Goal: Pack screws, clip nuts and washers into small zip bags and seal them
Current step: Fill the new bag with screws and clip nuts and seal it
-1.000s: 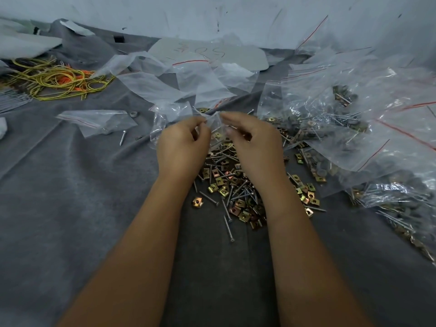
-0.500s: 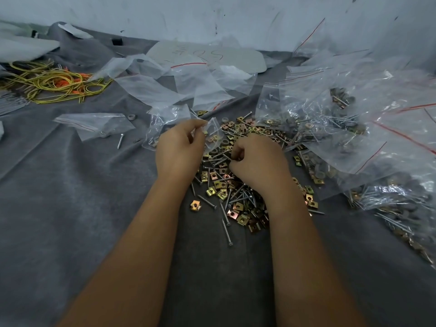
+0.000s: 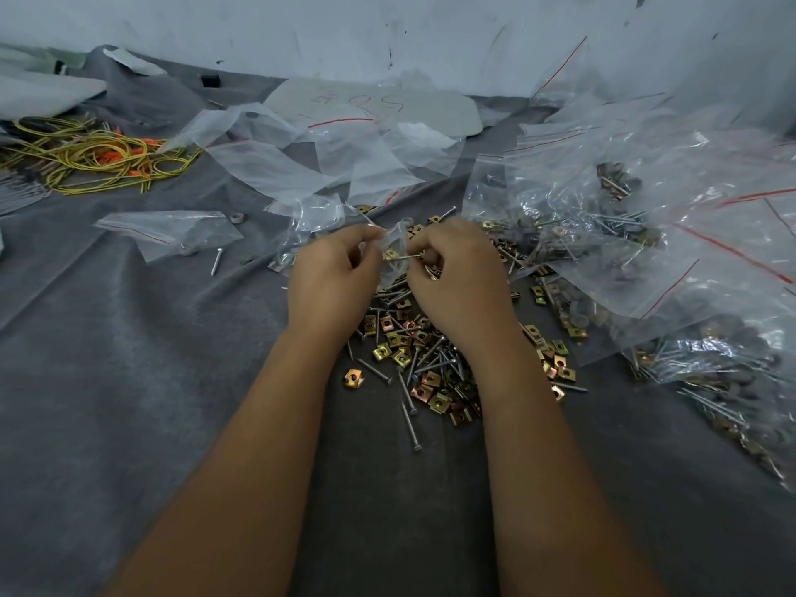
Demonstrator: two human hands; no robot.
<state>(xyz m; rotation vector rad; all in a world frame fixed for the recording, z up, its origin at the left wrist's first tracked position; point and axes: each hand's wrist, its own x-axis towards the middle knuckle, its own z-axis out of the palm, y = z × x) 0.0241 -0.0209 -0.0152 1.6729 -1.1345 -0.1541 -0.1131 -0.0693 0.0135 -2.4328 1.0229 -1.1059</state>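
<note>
Having risen from the pile, the right hand now pinches a screw at the bag mouth, pinched open by left hand fingers.

Your left hand pinches the mouth of a small clear zip bag, held up at centre. Your right hand holds a screw level at its opening. Loose screws and brass clip nuts lie heaped at 6 o'clock beneath.
</note>
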